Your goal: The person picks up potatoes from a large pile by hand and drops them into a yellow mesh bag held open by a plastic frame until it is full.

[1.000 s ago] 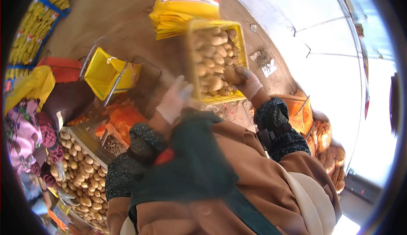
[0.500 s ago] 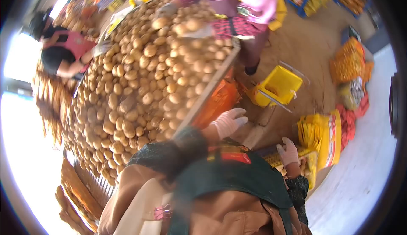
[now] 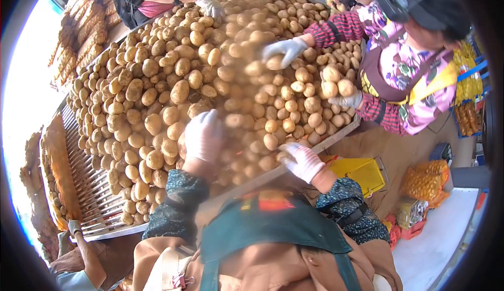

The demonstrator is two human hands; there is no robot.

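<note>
A wide heap of potatoes (image 3: 179, 91) lies on the slatted table (image 3: 89, 186). My left hand (image 3: 203, 137), in a pale glove, is over the near middle of the heap, against several potatoes; it is blurred and its fingertips are partly hidden. Near the front edge of the table, my right hand (image 3: 302, 162), gloved too, has its thumb and fingers curved around a small potato (image 3: 283, 157).
A co-worker at the right has one gloved hand (image 3: 286, 52) over the heap and another (image 3: 346, 101) beside potatoes. Other co-workers' hands (image 3: 211, 7) reach in from the far side. A yellow crate (image 3: 359, 174), filled net bags (image 3: 424, 180) and a white surface (image 3: 433, 228) are at the right.
The view has turned toward the heap. Both my hands, earlier off the table's edge with fingers apart, are now at the potatoes. My right hand has closed on a small one.
</note>
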